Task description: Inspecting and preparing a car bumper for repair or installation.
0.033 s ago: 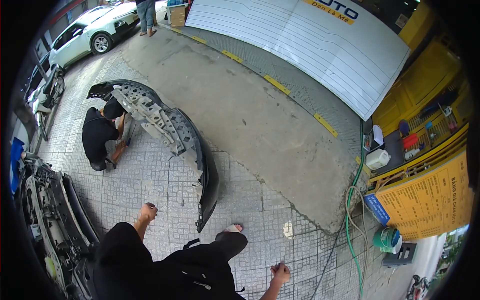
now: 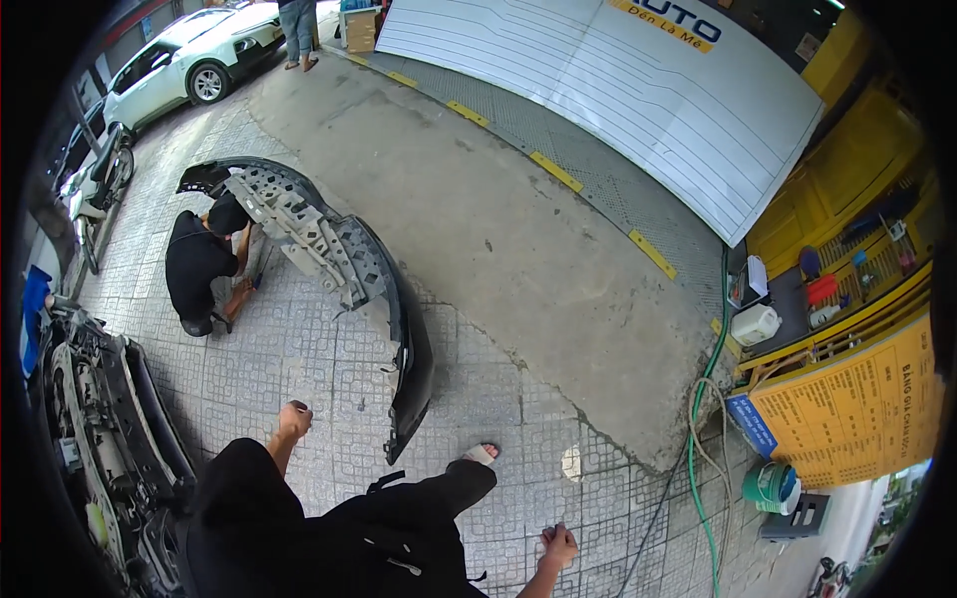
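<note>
My left hand (image 2: 295, 420) hangs beside my dark-clothed leg with its fingers curled in. Whatever it may hold is hidden. It is nearest the black car bumper (image 2: 411, 344), apart from its lower end. The bumper stands on the paving in a long curve, with a pale grey inner bar (image 2: 304, 239) along it. My right hand (image 2: 560, 544) is at the lower right, above the tiles, its fingers also closed. I cannot make out anything in it. Neither hand touches the bumper.
A co-worker (image 2: 204, 264) in black crouches inside the bumper's curve, hands low. An exposed car front (image 2: 110, 439) is at the left. A green hose (image 2: 695, 468), a green bucket (image 2: 768, 485) and a grey stool (image 2: 797, 520) are at the right. A white car (image 2: 189, 62) stands far left.
My sandalled foot has moved slightly to the right across the tiles. The view has shifted a little. Both hands keep almost the same place and pose.
</note>
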A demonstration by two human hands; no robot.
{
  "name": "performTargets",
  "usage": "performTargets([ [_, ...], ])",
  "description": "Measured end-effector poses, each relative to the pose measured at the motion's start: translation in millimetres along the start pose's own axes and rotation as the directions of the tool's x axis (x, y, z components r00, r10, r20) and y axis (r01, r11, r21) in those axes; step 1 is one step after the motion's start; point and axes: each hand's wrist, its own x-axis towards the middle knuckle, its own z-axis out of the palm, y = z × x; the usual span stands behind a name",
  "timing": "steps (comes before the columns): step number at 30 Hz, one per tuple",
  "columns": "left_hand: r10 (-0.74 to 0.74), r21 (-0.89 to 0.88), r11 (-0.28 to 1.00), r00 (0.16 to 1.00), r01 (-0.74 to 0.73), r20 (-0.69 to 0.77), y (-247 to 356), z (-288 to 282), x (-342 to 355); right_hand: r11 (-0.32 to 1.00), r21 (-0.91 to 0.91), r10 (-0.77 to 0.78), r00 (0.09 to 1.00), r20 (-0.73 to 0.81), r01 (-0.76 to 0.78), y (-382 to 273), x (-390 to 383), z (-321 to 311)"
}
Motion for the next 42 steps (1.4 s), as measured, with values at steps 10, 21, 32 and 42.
performTargets([
  [10,0.072,-0.050,0.992,0.852,-0.114,-0.519,273,144,-50,0.981,-0.154,0.162,0.937,0.311,-0.119,-79,237,40],
  [21,-0.013,-0.278,0.958,0.954,-0.074,-0.300,459,249,-20,0.781,-0.594,0.214,0.813,0.542,0.191,-365,405,351],
  [32,-0.610,-0.805,0.540,0.773,0.245,-0.174,521,216,-20,0.068,-0.811,0.296,0.764,0.573,0.581,-643,493,712],
  [42,-0.860,-0.679,-0.012,0.339,0.734,0.381,676,186,115,0.394,-0.548,0.232,0.497,0.836,0.738,-658,295,1169],
])
